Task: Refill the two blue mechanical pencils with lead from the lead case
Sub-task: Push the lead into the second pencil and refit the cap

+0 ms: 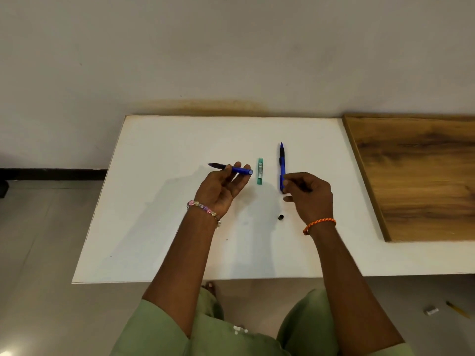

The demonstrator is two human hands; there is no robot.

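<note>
The lead case (260,171) lies flat on the counter (159,227) between both hands, long axis pointing away. One pencil (231,168) is gripped by the left hand (221,186); the right hand (308,195) is curled, its hold undeterminable.

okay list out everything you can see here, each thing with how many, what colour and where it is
mechanical pencil in hand: 1, blue, lying sideways across the left fingers, end cap off
second mechanical pencil: 1, blue with black clip, on the table, pointing away, near end by the right fingers
lead case: 1, green, on the table between the pencils
cap: 1, black, on the table near the right wrist
table: 1, white
wooden board: 1, brown, right end of table
eraser and pencil: 1 each, on the floor, lower right
left hand: beaded bracelet, holds pencil
right hand: orange bracelet, fingers curled
</note>
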